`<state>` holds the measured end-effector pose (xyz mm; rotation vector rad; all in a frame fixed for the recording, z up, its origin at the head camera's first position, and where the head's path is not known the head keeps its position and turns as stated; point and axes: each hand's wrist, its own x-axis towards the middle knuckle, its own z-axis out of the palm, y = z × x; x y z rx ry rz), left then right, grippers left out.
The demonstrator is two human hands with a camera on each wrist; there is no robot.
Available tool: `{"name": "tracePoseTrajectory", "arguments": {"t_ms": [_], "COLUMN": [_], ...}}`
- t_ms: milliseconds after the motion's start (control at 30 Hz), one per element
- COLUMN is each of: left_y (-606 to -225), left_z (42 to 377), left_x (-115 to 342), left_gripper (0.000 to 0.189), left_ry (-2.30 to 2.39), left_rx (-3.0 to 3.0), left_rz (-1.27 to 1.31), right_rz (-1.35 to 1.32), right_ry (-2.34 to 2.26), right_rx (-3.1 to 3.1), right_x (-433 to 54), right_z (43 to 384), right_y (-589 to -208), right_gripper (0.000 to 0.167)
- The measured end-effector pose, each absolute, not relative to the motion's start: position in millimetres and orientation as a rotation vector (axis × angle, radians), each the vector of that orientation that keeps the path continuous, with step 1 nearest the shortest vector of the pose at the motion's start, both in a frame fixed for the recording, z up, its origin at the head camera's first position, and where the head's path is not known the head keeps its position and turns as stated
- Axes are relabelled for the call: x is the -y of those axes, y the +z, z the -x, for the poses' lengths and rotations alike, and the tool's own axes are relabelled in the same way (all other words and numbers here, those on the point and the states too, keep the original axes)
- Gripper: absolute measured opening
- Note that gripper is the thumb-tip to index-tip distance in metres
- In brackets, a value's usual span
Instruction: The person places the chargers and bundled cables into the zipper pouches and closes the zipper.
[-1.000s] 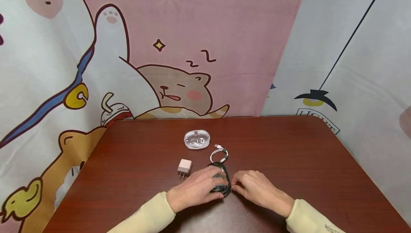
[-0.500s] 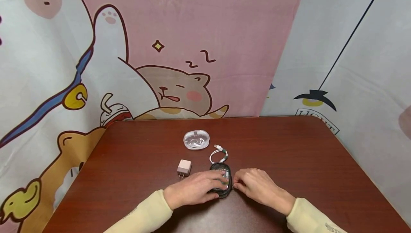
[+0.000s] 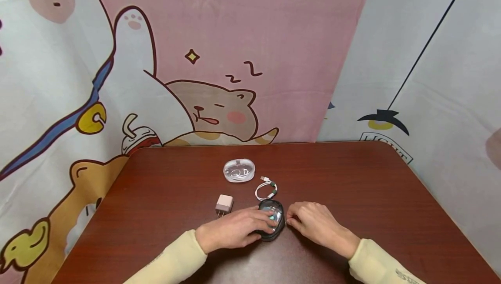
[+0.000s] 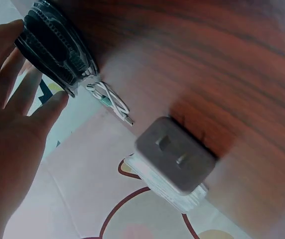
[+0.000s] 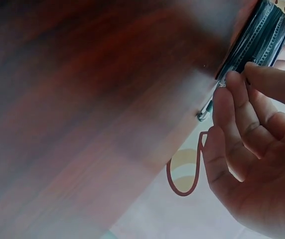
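On the counter, attention narrows to one black case

Your left hand has slid leftward, baring more of the case's clear top; its fingers hold the case down from above. Your right hand has edged farther along the right side, fingers seemingly pinching the rim, though exactly where is too small to tell. That suggests the closure is being worked. Beyond the case sits a clear oval box; a pink charger lies to its left, and a looped white cable just past its far end.
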<state>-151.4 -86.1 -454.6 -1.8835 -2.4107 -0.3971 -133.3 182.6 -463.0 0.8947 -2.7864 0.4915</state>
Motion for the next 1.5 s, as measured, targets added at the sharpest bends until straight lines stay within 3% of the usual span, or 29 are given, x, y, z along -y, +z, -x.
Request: {"name": "tracePoseTrajectory", "arguments": {"t_ms": [267,833,1500], "left_y": [-454.7,-458.0,-460.5], "left_z": [153.8,147.2,146.0], "left_x": [93.8,66.4,80.6], "left_gripper": [0.030,0.045,0.032], "left_ry": [-0.455,-0.444,-0.350], "left_rx": [2.486,2.543,2.492], "left_rz": [1.847,1.418,1.641], "right_rz": [-0.904,-0.966,-0.933], "right_ry": [0.542,0.701,0.587], "right_rx": [2.817,2.833,2.827], "right_x": [-179.8,-168.7,-183.3], "right_z": [130.1,127.0,129.6], "right_y": [-459.3,-458.7,-459.1], "right_gripper": [0.018,0.016,0.020]}}
